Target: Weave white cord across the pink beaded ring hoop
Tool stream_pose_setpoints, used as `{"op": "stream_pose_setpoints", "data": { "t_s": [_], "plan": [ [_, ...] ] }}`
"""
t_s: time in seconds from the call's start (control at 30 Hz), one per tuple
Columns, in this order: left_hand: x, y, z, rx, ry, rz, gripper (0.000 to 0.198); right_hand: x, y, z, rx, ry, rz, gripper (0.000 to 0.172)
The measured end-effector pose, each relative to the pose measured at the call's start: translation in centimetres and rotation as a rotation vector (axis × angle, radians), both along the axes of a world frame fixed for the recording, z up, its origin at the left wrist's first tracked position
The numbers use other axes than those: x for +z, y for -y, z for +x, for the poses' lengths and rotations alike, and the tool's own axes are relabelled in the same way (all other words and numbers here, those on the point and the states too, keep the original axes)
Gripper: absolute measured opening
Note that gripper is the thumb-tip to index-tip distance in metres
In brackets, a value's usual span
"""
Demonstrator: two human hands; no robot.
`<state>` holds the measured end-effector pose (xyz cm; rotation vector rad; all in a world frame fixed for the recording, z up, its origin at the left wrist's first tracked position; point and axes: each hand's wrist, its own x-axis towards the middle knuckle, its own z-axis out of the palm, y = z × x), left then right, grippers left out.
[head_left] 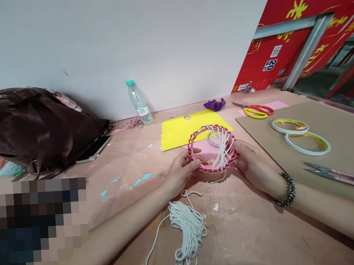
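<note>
Between my two hands is a round pink hoop (191,144) edged with small red paper loops. White cord (222,145) is strung back and forth across its right half. My left hand (183,166) grips the lower left rim, thumb on the near side. At the right rim, my right hand (252,164) is closed with thumb and fingers pinching the edge; some of its fingers are hidden behind the hoop. A strand runs from the hoop's bottom down to a loose bundle of white cord (187,228) on the table.
Yellow paper (177,132) lies behind the hoop. To the right, a brown board (273,142) bears tape rolls (308,143) and thread snips (341,174). Scissors (255,111), purple cloth (215,105) and a water bottle (139,102) sit farther back. A dark bag (38,125) and phone (94,149) are left.
</note>
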<state>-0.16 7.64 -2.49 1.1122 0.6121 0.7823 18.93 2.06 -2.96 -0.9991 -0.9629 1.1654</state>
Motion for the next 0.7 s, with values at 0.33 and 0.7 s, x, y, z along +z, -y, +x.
{"op": "stream_pose_setpoints", "data": {
  "t_s": [0.33, 0.7],
  "plan": [
    [4.2, -1.5, -0.9, 0.244, -0.187, 0.42, 0.022, -0.8, 0.5, 0.1, 0.085, 0.054, -0.054, 0.029],
    [5.7, -0.5, -0.8, 0.279, -0.25, 0.499, 0.026, -0.3, 1.0, -0.4, 0.098, 0.099, -0.018, 0.028]
  ]
}}
